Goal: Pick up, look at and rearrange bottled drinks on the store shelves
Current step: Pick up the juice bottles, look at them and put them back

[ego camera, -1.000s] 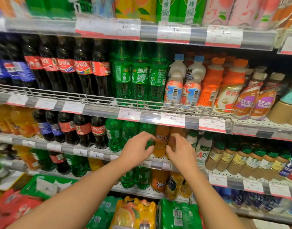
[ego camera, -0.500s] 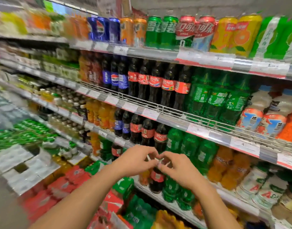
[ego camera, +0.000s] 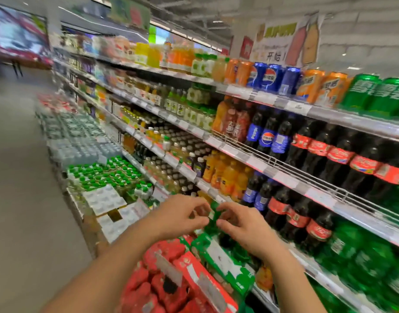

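Hovering close together, left hand [ego camera: 182, 219] and right hand [ego camera: 241, 224] half-curled.

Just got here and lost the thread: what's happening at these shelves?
A person stands in a drinks aisle with both hands out in front. The left hand and right hand are close together, fingers curled, apparently around something small and green; blur hides what it is. The cola bottles beside them stand untouched on the shelf.

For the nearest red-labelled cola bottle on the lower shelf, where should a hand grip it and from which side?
Probably around the body just above the red label of the cola bottle, coming from the aisle side. It stands upright at the shelf front, hemmed by neighbours on both sides, so only its front is free. Its cap is hidden under the shelf edge above.
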`<state>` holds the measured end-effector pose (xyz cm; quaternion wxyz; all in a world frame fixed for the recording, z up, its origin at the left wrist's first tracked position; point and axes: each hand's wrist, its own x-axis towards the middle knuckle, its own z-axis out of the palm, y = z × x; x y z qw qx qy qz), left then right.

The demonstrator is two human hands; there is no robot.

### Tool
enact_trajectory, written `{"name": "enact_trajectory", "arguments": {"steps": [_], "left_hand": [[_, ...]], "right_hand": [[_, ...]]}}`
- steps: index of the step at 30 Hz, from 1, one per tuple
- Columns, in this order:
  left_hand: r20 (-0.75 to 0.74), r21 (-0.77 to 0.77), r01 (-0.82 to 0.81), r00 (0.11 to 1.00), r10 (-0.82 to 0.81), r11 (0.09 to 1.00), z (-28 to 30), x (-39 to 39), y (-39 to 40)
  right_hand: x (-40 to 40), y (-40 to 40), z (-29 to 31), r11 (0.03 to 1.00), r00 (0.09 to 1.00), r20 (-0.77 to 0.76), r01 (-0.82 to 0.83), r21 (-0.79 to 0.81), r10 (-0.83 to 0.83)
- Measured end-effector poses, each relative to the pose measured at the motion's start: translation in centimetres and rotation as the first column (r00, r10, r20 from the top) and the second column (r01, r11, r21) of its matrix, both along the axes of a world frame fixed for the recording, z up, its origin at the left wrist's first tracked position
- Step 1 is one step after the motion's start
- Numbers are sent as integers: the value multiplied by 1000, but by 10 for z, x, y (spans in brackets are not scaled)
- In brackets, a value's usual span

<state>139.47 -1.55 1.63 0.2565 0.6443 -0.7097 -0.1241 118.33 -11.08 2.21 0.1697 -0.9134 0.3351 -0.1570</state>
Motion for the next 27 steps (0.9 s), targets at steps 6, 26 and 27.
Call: {"name": "enact_trajectory", "arguments": {"steps": [6, 26, 27], "left_hand": [[-2, 9, -96, 995, 96, 995, 9, 100, 65], [-3, 86, -229, 973, 230, 970, -21, 319, 9], [28, 93, -217, 976, 215, 972, -22, 331, -9]], "right_hand": [[112, 27, 9, 989, 987, -72, -138, 52, 141], [327, -45, -19, 961, 981, -34, -178, 211, 189], [337, -61, -23, 960, 986, -15, -160, 228, 168]]}}
